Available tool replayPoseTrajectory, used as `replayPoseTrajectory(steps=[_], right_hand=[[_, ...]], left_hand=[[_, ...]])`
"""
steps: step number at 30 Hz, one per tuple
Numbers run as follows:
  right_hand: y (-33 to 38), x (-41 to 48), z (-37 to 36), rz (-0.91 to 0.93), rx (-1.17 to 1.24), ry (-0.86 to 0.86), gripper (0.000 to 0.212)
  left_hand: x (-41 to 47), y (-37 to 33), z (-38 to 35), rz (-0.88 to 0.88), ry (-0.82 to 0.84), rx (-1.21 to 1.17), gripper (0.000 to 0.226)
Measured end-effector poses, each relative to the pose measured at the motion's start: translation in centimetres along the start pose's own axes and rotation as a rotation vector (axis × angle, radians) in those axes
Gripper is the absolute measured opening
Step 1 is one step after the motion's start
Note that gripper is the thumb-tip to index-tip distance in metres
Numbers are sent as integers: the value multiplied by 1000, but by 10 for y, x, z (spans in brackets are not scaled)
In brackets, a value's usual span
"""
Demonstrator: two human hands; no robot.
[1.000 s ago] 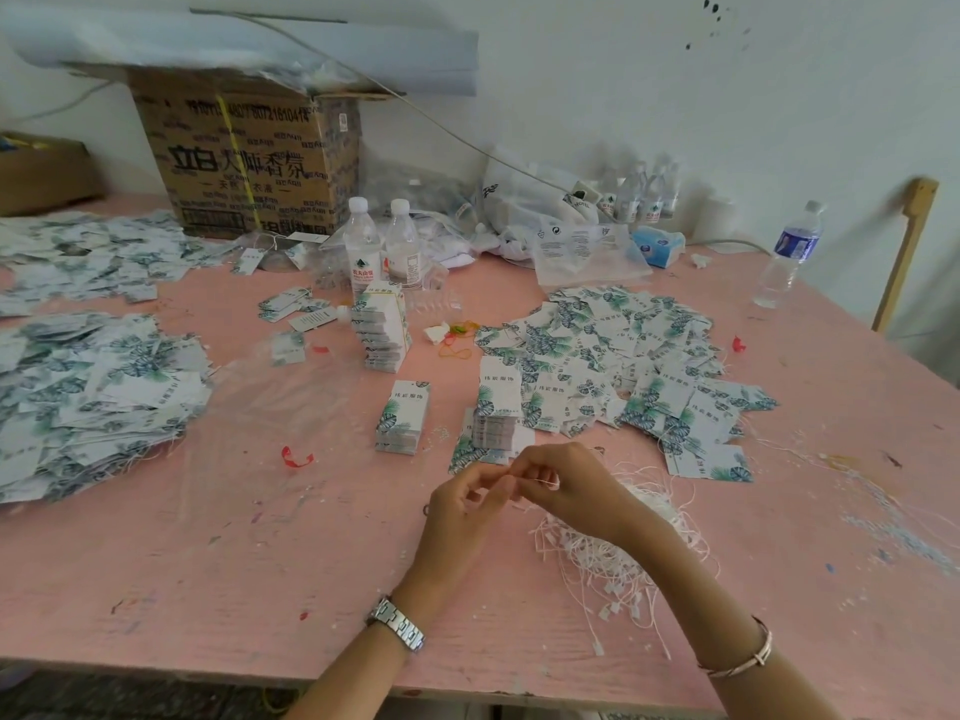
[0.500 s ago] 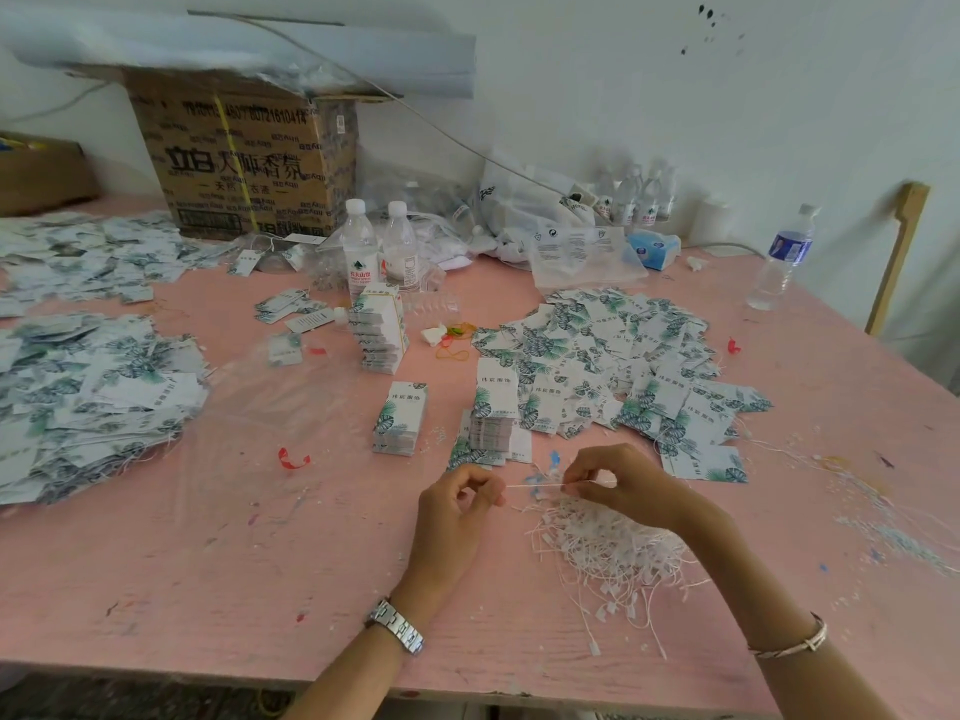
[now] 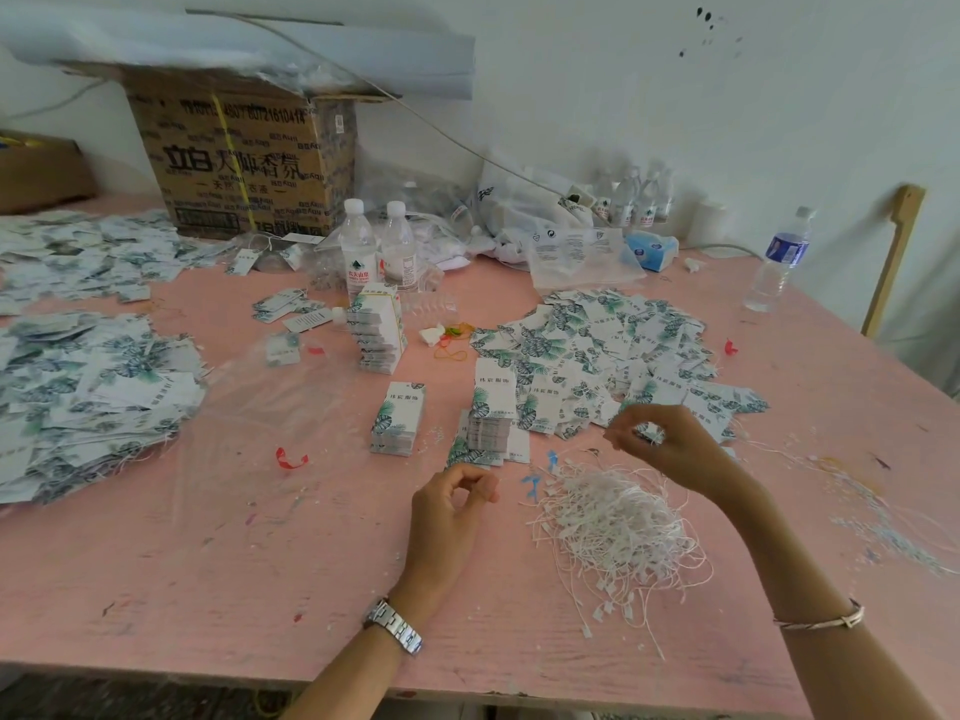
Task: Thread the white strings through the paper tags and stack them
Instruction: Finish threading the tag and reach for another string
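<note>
White strings (image 3: 618,527) heaped by tag stack (image 3: 491,407); R grip (image 3: 670,444) round one, L grip (image 3: 447,511) unclear.

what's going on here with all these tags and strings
A person is stringing paper tags by hand at a pink table. The right grip pinches something small and pale, likely a white string, over the near edge of the loose tags. The left grip hovers with curled fingers; whether it holds anything is too small to tell. The pile of white strings lies between the two arms, and neat tag stacks stand just beyond the left grip.
</note>
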State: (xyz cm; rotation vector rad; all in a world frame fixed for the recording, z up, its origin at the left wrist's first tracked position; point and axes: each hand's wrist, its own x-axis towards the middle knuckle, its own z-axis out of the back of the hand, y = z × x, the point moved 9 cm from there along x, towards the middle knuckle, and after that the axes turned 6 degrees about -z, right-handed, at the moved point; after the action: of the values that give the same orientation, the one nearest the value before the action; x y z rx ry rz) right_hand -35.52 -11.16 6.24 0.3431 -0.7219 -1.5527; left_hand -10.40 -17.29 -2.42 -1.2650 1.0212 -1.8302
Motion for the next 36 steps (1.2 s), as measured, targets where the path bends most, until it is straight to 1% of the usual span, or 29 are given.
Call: replayPoseTrajectory(steps=[4,5,7,9,12,15,18,20,21,22,24,25,27,31,33,36], right_hand=[[0,-2,3,-43,257,-102,5],[-2,-2,3,-59,331,-133,10],[-5,-2,-1,-94,528,-183,18],[-7,-1,-7,-119,705,-224,20],[-8,4,-21,-163,865,-267,22],[-5,11,-41,-219,1066,-249,20],[7,15,-61,-225,1353,-181,20],[11,15,-71,-251,1435,-146,22],[12,15,-76,-266,1407,-124,26],[12,15,-80,-279,1333,-94,30],[14,13,-90,-278,1127,-4,35],[15,11,-96,-271,1038,54,35],[18,7,-109,-271,924,170,29],[28,-2,-128,-227,785,378,19],[32,-4,-131,-194,752,417,16],[32,-5,-131,-181,755,423,15]], left_hand=[[-1,-2,0,1,8,6,10],[-1,-2,-1,3,18,5,10],[-2,-1,-5,10,60,-5,12],[-2,-2,-10,17,112,-6,14],[-3,-3,-16,11,168,0,12],[-5,-7,-19,-7,215,-15,10],[-5,-7,-22,8,248,30,18],[-6,-6,-26,7,271,44,12],[-5,-7,-26,-10,267,51,6],[-5,-10,-24,-35,250,63,5],[-3,-14,-17,-77,176,78,21],[-1,-14,-13,-82,133,74,25],[0,-15,-8,-81,79,49,25],[-1,-19,-10,-145,90,55,25],[-2,-20,-12,-142,110,46,22],[-2,-18,-10,-106,101,23,19]])
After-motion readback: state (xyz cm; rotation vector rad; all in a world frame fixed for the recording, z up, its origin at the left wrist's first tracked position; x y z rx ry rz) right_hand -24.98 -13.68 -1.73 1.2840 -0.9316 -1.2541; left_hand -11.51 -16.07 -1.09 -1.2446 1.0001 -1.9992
